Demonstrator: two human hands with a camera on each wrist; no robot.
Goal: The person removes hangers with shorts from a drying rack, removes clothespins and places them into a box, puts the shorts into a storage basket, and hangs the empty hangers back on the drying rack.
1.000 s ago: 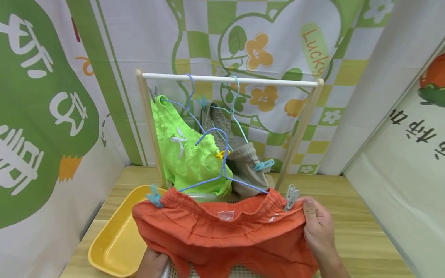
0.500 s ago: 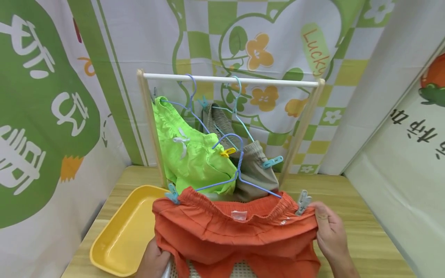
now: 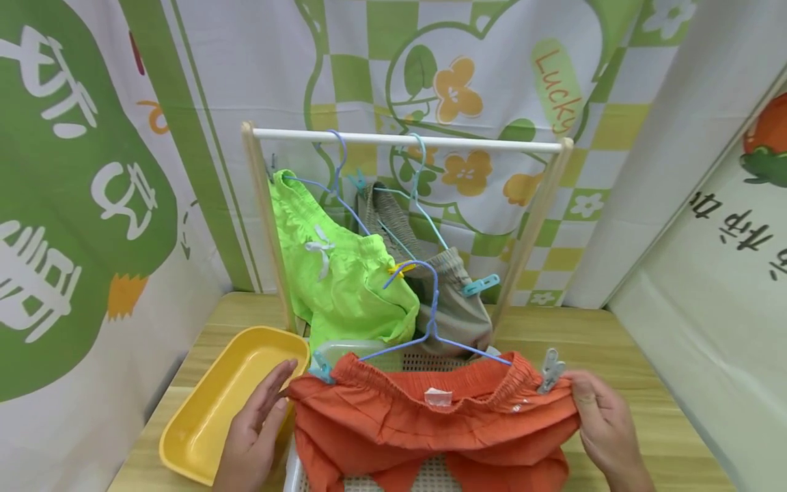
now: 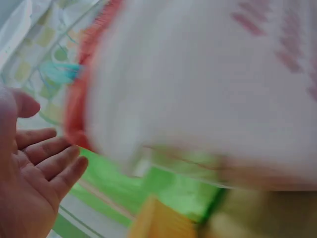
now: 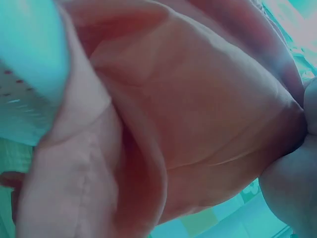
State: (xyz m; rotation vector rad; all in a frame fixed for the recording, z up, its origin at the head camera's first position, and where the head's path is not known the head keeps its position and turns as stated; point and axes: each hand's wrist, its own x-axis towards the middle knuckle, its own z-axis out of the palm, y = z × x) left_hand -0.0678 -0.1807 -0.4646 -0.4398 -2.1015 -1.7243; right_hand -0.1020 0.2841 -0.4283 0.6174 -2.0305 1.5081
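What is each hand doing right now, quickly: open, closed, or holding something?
Left hand: open, holding nothing, beside the orange shorts.
Right hand: closed, pinching the shorts' side edge.

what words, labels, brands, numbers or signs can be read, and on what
"Lucky": back cloth
White characters, left cloth: too slanted to read surely
Black characters, right cloth: slanted, partly cut off, not surely readable
Label, orange shorts: too small to read
White print, same shorts: too small to read

Wood-grain counter point(image 3: 658, 410). On it: yellow tray point(image 3: 212, 403) at left; white perforated basket point(image 3: 294, 473) near middle, right of tray; rack point(image 3: 381, 139) with 2 wooden posts at far side.
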